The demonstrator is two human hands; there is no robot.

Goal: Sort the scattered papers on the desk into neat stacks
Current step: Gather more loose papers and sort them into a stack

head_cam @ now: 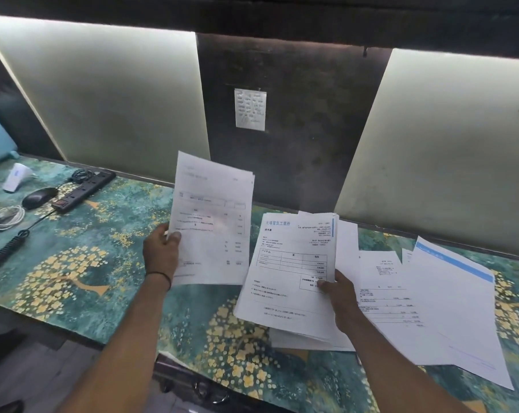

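My desk [103,263], covered in a green and gold tree pattern, carries loose papers [431,293] spread overlapping at its right side. My right hand [341,296] pinches a thick bundle [291,272] by its right edge, thumb on top, low over the desk. My left hand [161,251] holds 1 thinner sheaf [212,222] upright, fingers behind, thumb pressed on front.

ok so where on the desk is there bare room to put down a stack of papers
The widest bare patch of desk lies between the power strip and the left hand. A smaller patch sits at the front edge between the forearms. The right side is crowded with loose sheets; the far-left corner holds the mouse and cables.
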